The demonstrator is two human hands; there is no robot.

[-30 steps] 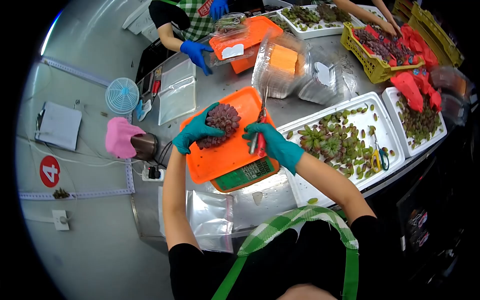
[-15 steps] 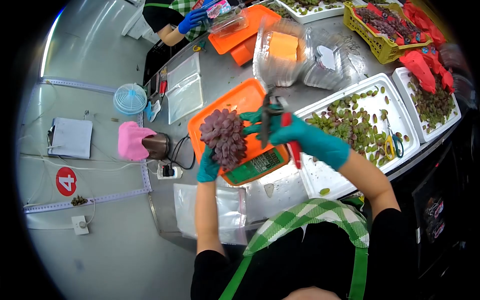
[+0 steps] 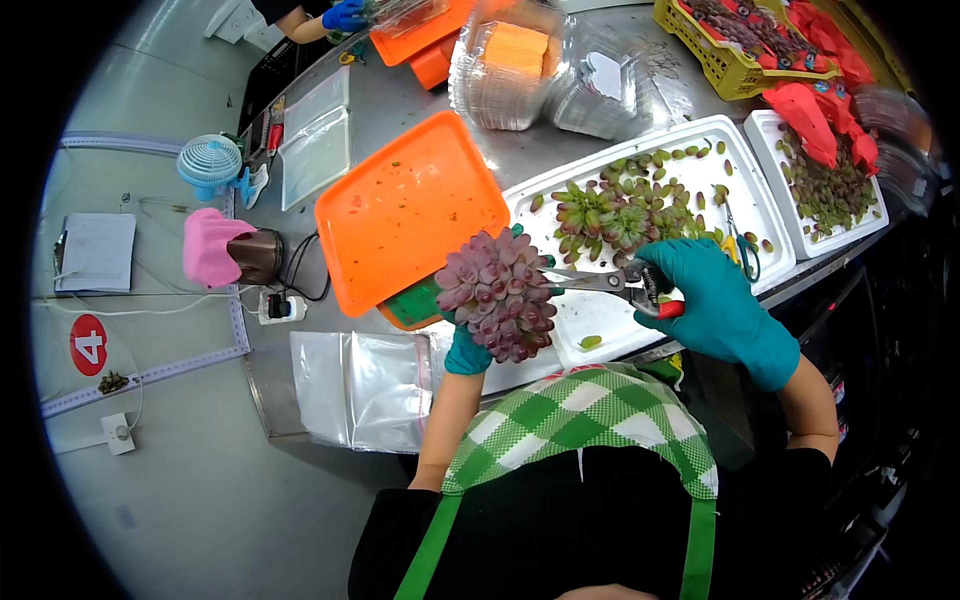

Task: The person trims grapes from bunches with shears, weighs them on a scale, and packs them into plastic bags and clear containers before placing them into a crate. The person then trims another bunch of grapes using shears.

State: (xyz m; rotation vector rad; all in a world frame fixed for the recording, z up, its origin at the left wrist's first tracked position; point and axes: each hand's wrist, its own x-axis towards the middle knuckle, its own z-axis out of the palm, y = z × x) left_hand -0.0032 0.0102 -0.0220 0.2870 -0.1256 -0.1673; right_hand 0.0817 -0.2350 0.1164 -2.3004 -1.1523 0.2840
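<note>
My left hand [image 3: 467,352], in a teal glove, is closed beneath a purple succulent rosette [image 3: 497,297], which hides most of the fingers. In my right hand [image 3: 712,300], also gloved, are pruning shears [image 3: 598,281] with red on the handle. Their blades point left and reach the right edge of the rosette; whether they touch it I cannot tell. Behind the plant is an orange tray [image 3: 400,210] with bits of debris, on a scale [image 3: 415,304] that is partly covered. A white tray [image 3: 745,165] with green rosettes [image 3: 625,222] and loose leaves lies beyond the shears.
Yellow-handled scissors [image 3: 735,248] lie in the white tray. Clear plastic boxes [image 3: 600,90] stand at the back, near a yellow crate [image 3: 730,65]. Plastic bags [image 3: 360,390] lie at the front left. A co-worker's blue-gloved hand [image 3: 345,15] shows at the top.
My left hand has brought the rosette right and towards me, off the orange tray. My right hand has moved right, and the shears now point left at the plant. The view has shifted.
</note>
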